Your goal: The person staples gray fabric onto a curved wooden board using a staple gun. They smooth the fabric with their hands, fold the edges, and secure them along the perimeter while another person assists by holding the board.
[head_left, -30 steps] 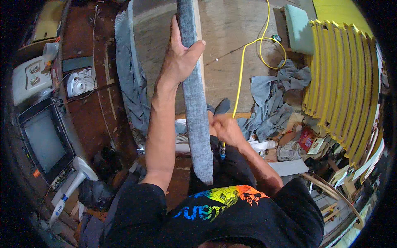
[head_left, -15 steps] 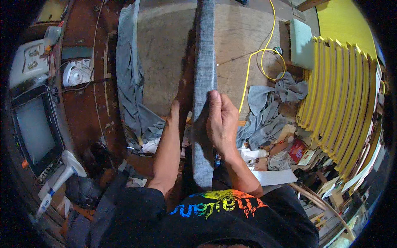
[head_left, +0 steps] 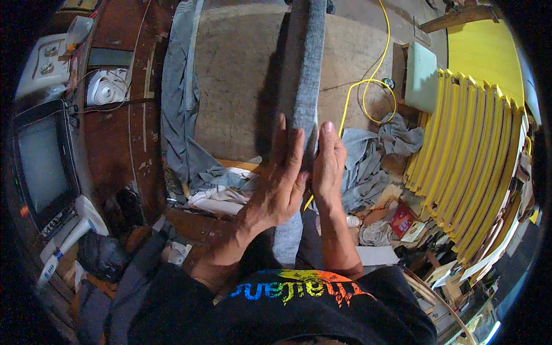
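Note:
A long, narrow panel wrapped in grey fabric (head_left: 310,69) stands on edge between my arms, running from my body toward the far side. On its near part lies my left hand (head_left: 279,187), fingers stretched out along the fabric and thumb across the upper edge. Against the panel's right side is my right hand (head_left: 329,167), with its thumb pointing up along the edge. The right fingers are partly hidden, bent against the fabric. Below my hands, the panel's near end drops toward my lap.
A brown board (head_left: 230,86) lies beyond. Grey cloth (head_left: 368,161) is heaped at the right, near a yellow hose or cable (head_left: 347,103). Several yellow-edged panels (head_left: 460,167) stand at the far right. An old television (head_left: 46,155) sits at the left beside a white fan (head_left: 89,215).
My left hand has come from behind the panel's left side onto its upper edge, fingers extended. The panel has tilted and shifted right at its far end. My right hand moved slightly right.

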